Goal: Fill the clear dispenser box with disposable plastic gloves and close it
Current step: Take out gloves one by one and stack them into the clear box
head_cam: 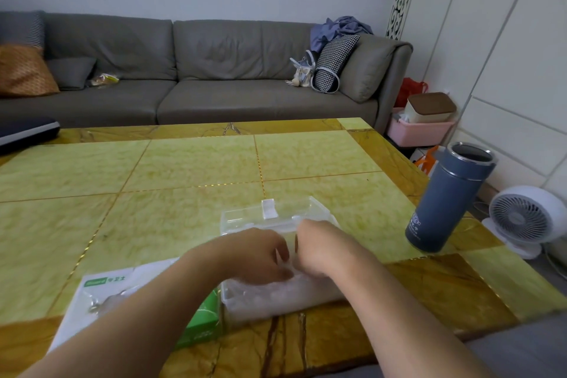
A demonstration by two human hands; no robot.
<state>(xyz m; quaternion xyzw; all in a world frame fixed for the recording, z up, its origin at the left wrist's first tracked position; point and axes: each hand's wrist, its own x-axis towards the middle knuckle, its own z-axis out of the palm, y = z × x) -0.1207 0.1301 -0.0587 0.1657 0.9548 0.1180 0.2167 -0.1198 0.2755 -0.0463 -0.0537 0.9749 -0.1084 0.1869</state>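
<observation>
At lower centre your left hand (260,255) and right hand (319,250) pinch gloves (276,288) into the clear dispenser box (245,307); lid (270,213) open, closing remains.

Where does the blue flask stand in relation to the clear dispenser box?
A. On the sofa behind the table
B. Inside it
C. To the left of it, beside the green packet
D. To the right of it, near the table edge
D: the blue flask stands upright on the table, right of the clear dispenser box, near the table's right edge.
</observation>
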